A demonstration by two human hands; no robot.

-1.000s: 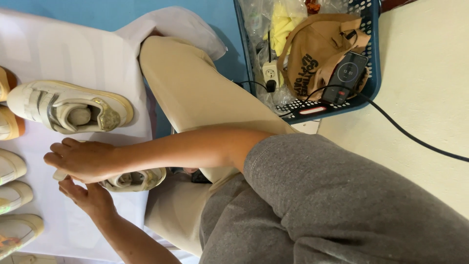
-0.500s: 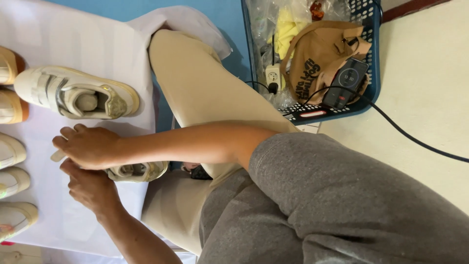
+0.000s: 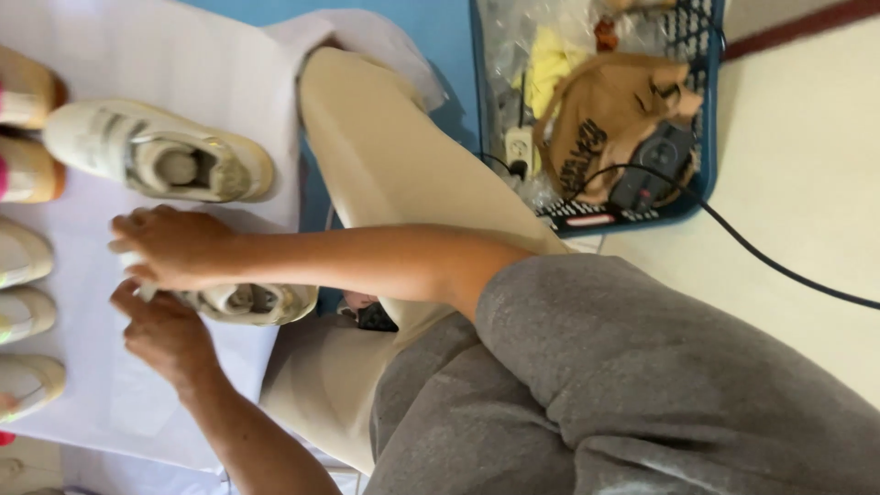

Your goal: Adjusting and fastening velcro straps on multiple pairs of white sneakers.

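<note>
Both my hands are on a small white shoe (image 3: pixel 252 302) that lies on a white sheet (image 3: pixel 183 73) beside my bent leg in beige trousers (image 3: pixel 385 156). My right hand (image 3: pixel 170 246) reaches across from the grey sleeve and grips the shoe's front from above. My left hand (image 3: pixel 163 335) comes up from below and holds the same end from underneath. The shoe's toe is hidden by my fingers. A second white shoe with straps (image 3: pixel 160 160) lies just above my hands, apart from them.
Several more pale shoes (image 3: pixel 23 252) line the left edge of the sheet. A blue basket (image 3: pixel 697 197) at the top right holds a brown cap, plastic bags and a power strip. A black cable (image 3: pixel 779 266) runs across the cream floor.
My hands stay on the small white shoe and shift only slightly. The view has drifted, so everything sits a little further right in the picture.
</note>
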